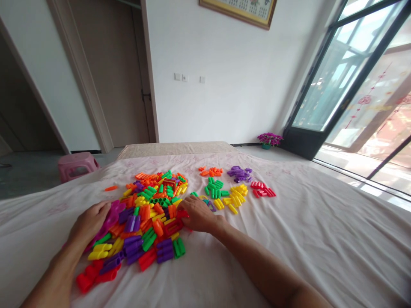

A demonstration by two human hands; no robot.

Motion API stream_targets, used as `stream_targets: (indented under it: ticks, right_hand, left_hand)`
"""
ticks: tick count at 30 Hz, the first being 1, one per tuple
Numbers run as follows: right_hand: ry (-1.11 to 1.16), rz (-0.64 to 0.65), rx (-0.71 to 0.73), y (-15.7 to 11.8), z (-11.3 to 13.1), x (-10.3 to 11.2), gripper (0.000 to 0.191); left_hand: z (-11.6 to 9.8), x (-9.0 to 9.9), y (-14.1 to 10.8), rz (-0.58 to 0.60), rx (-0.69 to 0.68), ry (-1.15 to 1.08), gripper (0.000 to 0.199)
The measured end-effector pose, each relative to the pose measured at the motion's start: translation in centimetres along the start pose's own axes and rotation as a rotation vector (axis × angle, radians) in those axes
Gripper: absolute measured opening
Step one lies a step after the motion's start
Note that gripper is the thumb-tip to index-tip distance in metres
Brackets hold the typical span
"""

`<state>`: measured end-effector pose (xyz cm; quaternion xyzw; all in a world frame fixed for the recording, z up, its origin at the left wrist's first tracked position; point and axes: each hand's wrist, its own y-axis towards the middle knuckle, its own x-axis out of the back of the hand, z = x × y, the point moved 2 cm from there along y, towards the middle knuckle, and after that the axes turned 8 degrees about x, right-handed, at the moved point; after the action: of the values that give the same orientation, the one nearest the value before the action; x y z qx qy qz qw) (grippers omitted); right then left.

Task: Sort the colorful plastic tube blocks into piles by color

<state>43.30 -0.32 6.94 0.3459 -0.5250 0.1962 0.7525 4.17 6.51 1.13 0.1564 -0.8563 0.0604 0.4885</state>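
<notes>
A heap of mixed plastic building blocks (147, 224) in orange, green, yellow, purple and red lies on the cloth before me. At the heap's left side, my left hand (91, 220) has its fingers closed on the edge of a magenta plastic piece (112, 216), partly covered by blocks. My right hand (199, 214) reaches the heap's right edge, its fingers curled over a red block (182, 213); the fingertips are partly hidden. Beyond that hand are separate piles: orange blocks (212, 172), green blocks (214, 187), purple blocks (239, 173), yellow blocks (236, 197) and red blocks (263, 189).
A pale, wrinkled cloth (305, 231) spreads under everything. One orange block (111, 188) lies apart at the left. A pink stool (77, 164) stands beyond the left edge, and a potted magenta plant (269, 140) sits on the floor by the glass door (321, 98).
</notes>
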Motion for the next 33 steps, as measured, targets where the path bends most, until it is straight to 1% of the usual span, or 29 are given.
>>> stream_targets:
  ticks: [3,5,7,9,12,14,15,17,19,21,23,25,26,28,30,31,32,33]
  right_hand:
    - [0.035,-0.097,0.01,-0.1,-0.6,0.3,0.016]
    - [0.079,-0.203,-0.049,-0.3,-2.1,0.7,0.013]
    - [0.092,-0.333,-0.156,-1.0,-4.5,1.4,0.014]
    - [0.05,-0.458,-0.287,-2.2,-7.5,2.4,0.013]
    - [-0.033,-0.623,-0.499,-4.9,-12.2,4.4,0.017]
    - [-0.096,-0.739,-0.615,-6.9,-14.7,6.0,0.021]
    - [-0.13,-0.777,-0.661,-8.0,-15.6,6.7,0.024]
    - [-0.215,-0.846,-0.762,-10.2,-17.0,8.1,0.028]
    - [-0.318,-0.898,-0.848,-12.3,-17.9,9.2,0.032]
    - [-0.431,-0.946,-0.924,-14.1,-18.4,10.1,0.036]
    - [-0.497,-0.976,-0.981,-15.0,-18.6,10.5,0.038]
    - [-0.451,-0.966,-0.975,-14.6,-18.4,10.4,0.037]
    - [-0.392,-0.938,-0.934,-13.8,-18.1,10.0,0.036]
    - [-0.245,-0.835,-0.787,-11.5,-16.8,8.9,0.033]
    - [-0.108,-0.661,-0.6,-8.6,-14.6,7.2,0.029]
    - [-0.052,-0.555,-0.518,-7.3,-13.2,6.3,0.027]
    - [-0.012,-0.421,-0.422,-6.0,-11.7,5.4,0.024]
    - [-0.003,-0.308,-0.353,-5.0,-10.2,4.5,0.021]
  left_hand:
    - [0.2,0.0,0.2,-0.008,0.0,0.008,0.052]
    - [0.4,-0.1,0.5,-0.007,-0.001,0.005,0.052]
    - [0.7,-0.3,0.8,0.001,-0.001,0.006,0.052]
    - [0.9,-0.5,1.1,0.011,-0.005,0.01,0.054]
    - [1.1,-0.5,1.2,0.018,-0.006,0.025,0.055]
    - [1.0,-0.4,1.1,0.017,-0.001,0.04,0.057]
    - [0.9,-0.4,1.0,0.021,0.0,0.044,0.058]
    - [0.7,-0.2,0.7,0.034,0.003,0.044,0.06]
    - [0.5,-0.1,0.5,0.046,0.011,0.033,0.06]
    - [0.3,-0.1,0.4,0.049,0.022,0.022,0.059]
    - [0.3,-0.1,0.4,0.042,0.021,0.014,0.058]
    - [0.3,-0.1,0.5,0.031,0.012,0.013,0.056]
    - [0.3,-0.1,0.5,0.025,0.008,0.013,0.055]
    - [0.4,-0.1,0.5,0.02,0.005,0.008,0.054]
    - [0.5,-0.1,0.6,0.016,0.009,0.002,0.054]
    - [0.5,-0.2,0.6,0.016,0.01,0.002,0.054]
    - [0.6,-0.2,0.6,0.017,0.011,0.002,0.055]
    - [0.6,-0.2,0.6,0.018,0.009,0.0,0.055]
